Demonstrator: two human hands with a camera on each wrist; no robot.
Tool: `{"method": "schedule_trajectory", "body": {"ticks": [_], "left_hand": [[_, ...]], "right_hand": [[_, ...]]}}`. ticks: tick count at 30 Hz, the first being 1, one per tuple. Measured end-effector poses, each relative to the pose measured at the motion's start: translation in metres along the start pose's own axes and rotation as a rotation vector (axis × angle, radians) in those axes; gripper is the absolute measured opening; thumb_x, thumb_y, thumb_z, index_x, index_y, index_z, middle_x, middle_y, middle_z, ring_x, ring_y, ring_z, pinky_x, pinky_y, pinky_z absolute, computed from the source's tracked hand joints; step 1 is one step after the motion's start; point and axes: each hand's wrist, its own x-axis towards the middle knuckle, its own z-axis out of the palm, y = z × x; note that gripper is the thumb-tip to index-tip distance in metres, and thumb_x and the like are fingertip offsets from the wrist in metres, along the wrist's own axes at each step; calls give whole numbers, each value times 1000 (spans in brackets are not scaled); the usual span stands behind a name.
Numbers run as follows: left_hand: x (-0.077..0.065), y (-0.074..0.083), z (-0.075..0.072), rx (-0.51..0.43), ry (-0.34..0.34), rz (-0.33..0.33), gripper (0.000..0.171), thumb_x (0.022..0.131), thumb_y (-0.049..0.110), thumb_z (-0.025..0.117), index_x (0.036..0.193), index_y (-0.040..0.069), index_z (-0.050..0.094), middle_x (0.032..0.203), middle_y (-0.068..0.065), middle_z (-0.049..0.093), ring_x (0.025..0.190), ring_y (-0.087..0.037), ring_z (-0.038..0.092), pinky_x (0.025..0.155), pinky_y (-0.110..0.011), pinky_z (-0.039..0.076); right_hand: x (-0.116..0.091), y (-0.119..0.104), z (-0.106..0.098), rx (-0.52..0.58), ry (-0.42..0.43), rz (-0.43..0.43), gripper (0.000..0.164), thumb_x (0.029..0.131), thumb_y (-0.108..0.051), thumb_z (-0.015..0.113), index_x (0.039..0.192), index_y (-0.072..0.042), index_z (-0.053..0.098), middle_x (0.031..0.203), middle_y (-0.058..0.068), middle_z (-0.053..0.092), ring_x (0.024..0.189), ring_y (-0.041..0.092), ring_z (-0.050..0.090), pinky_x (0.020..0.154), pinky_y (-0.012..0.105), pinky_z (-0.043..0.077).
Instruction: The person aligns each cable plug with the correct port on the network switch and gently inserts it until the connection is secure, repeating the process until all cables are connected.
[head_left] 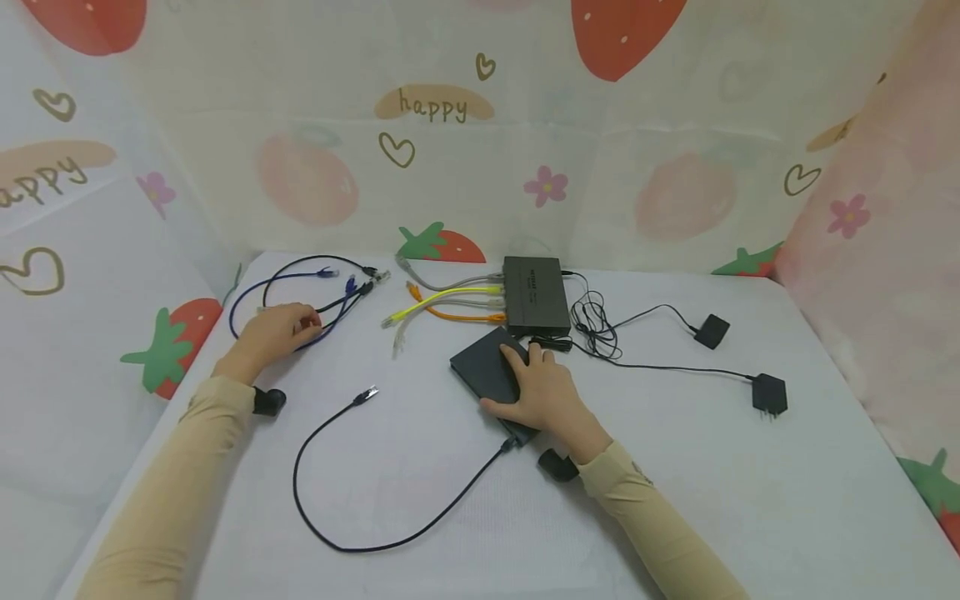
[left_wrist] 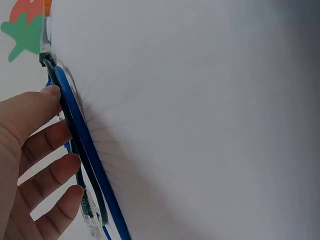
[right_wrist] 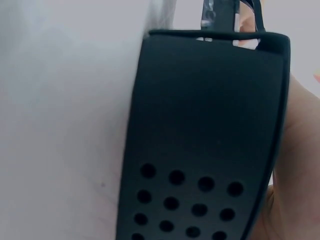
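My left hand (head_left: pixel 279 332) is at the bundle of blue and black network cables (head_left: pixel 339 321) on the left of the table. Thumb and fingertips pinch at the cables; the blue cable (left_wrist: pixel 80 112) runs alongside a black one in the left wrist view. With spread fingers, my right hand (head_left: pixel 551 396) grips a flat black network box (head_left: pixel 480 367), thumb on the near side. Round holes dot the box's face (right_wrist: pixel 210 105) in the right wrist view. A black network cable (head_left: pixel 341 548) runs from its near end, looping left to a loose plug (head_left: pixel 366 395).
A dark network switch (head_left: pixel 536 296) stands at the back, with yellow (head_left: pixel 442 302), grey and orange cables (head_left: pixel 457 317) on its left. Two black power adapters (head_left: pixel 712 331) lie to the right on tangled leads (head_left: pixel 596 329). A printed cloth hangs behind the white table.
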Motion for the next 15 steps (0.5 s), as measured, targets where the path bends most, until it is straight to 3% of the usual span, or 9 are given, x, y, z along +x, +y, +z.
{"method": "schedule_trajectory", "body": {"ticks": [5,15], "left_hand": [[-1,2,0,19,43,29,16,91,18,59,95,3,62,86,-11,63,80,-28,54,71,-44,42],[-3,5,2,-22,283,112,10,96,4,47,99,-5,49,93,-20,50,84,-35,52,74,-49,43]], "right_hand": [[0,0,0,7,-9,2,96,71,-82,41,146,-22,28,131,26,39,100,34,51,58,38,49],[0,0,-1,0,-10,2,96,72,-82,41,146,-22,28,130,25,40,99,33,50,56,36,47]]}}
